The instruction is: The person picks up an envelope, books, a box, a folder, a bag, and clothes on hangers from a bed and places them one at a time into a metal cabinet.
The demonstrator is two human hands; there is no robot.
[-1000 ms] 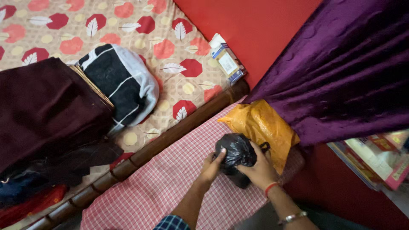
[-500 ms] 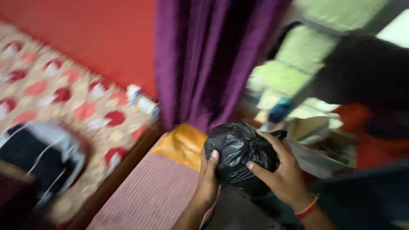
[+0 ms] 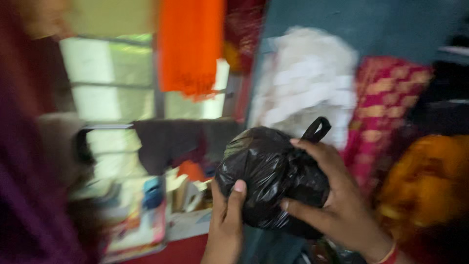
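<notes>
Both hands are up in the lower middle of the frame, cupped round a crumpled black plastic bag knotted at the top [image 3: 271, 178]. The left hand [image 3: 225, 226] presses its thumb flat against the bag's near side; the right hand [image 3: 337, 205] wraps fingers over the far side and under the bottom. So each grip is closed on the bag, none of it resting on anything.

What worries me is the thin film. It looks slick and bulging, held by squeeze alone, and the looped black handle [image 3: 316, 129] sticks up unused at the top. If either hand eases off, the bag could slide down between the palms. A tight squeeze might split the plastic.

The surroundings are blurred: an orange cloth [image 3: 190, 46] hangs upper left of centre, a pink and gold patterned fabric [image 3: 386, 98] sits to the right.
</notes>
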